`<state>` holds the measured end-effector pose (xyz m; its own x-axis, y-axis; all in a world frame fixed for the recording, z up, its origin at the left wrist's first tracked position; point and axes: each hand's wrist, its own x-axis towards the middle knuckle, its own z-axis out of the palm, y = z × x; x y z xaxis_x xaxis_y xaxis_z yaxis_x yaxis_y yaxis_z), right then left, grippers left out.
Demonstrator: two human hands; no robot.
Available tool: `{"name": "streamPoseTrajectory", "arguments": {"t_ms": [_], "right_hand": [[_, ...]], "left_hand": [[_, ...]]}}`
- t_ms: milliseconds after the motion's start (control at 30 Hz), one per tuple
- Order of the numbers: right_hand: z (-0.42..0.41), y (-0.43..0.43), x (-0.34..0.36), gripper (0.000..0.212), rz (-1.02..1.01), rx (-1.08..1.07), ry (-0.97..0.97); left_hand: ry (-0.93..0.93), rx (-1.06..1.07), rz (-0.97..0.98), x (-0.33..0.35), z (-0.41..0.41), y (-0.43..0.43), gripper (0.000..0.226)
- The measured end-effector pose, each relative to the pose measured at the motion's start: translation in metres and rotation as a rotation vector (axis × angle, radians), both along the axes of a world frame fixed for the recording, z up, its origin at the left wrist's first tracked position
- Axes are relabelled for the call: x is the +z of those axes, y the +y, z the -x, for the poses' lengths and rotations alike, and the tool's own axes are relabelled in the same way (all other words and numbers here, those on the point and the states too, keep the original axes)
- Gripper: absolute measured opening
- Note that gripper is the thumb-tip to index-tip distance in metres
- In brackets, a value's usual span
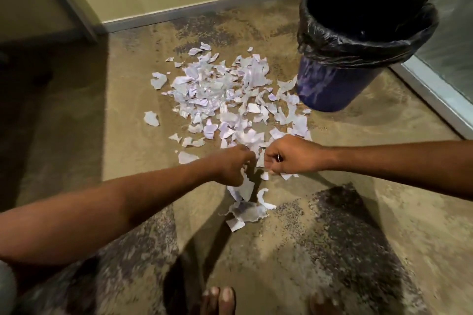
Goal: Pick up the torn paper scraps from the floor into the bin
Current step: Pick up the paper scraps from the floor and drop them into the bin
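Your left hand (231, 166) and right hand (289, 155) were both down at the near edge of the torn white paper scraps (217, 89), with the knuckles almost meeting. Your left hand's fingers were curled in around a clump of scraps, and a larger piece hung out below the fist. Your right hand was likewise closed tight on paper, with a sliver of white showing between the fingers and more poking out beneath.

Most of the scraps lay in a loose heap on the mottled brown floor (332, 212) beyond your hands. A few strays sat off to the left, and a small cluster lay nearer you, below your left hand.

The round blue plastic bin (330, 89) stood upright to the right of the heap, its base just beside the outermost scraps. A black plastic bag (368, 51) lined it and folded over its rim. Its inside was too dark to make out. Your bare toes (220, 299) showed at the bottom edge.
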<state>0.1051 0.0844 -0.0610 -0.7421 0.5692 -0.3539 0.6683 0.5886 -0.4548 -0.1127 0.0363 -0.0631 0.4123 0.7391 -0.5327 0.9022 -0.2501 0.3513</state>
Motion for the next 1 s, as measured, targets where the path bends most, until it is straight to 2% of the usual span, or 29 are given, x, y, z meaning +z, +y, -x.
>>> {"name": "streamPoseTrajectory", "arguments": {"t_ms": [67,200,300,500,733,933,1000], "right_hand": [[0.000,-0.010,-0.013,0.013,0.021,0.038,-0.015],[-0.003,-0.028,-0.034,0.020,0.063,0.113,-0.013],[-0.006,-0.041,-0.042,0.028,0.074,0.185,0.009],[-0.006,-0.050,-0.056,0.063,0.102,0.233,-0.034],[0.007,-0.065,-0.059,0.087,0.063,0.238,-0.078],[0.033,-0.100,-0.076,0.101,0.025,-0.073,-0.080],[0.039,-0.106,-0.081,0.094,0.037,-0.124,-0.031]], "left_hand": [[0.023,-0.017,-0.025,-0.014,-0.004,-0.023,0.076],[0.154,-0.082,-0.062,-0.037,-0.006,-0.059,0.139],[0.200,-0.117,-0.065,-0.049,-0.006,-0.076,0.152],[0.147,-0.033,-0.174,-0.064,0.005,-0.079,0.112],[0.017,0.048,-0.278,-0.075,0.015,-0.074,0.069],[-0.056,0.142,-0.352,-0.092,0.021,-0.078,0.024],[-0.097,0.190,-0.357,-0.098,0.023,-0.080,0.015]]}}
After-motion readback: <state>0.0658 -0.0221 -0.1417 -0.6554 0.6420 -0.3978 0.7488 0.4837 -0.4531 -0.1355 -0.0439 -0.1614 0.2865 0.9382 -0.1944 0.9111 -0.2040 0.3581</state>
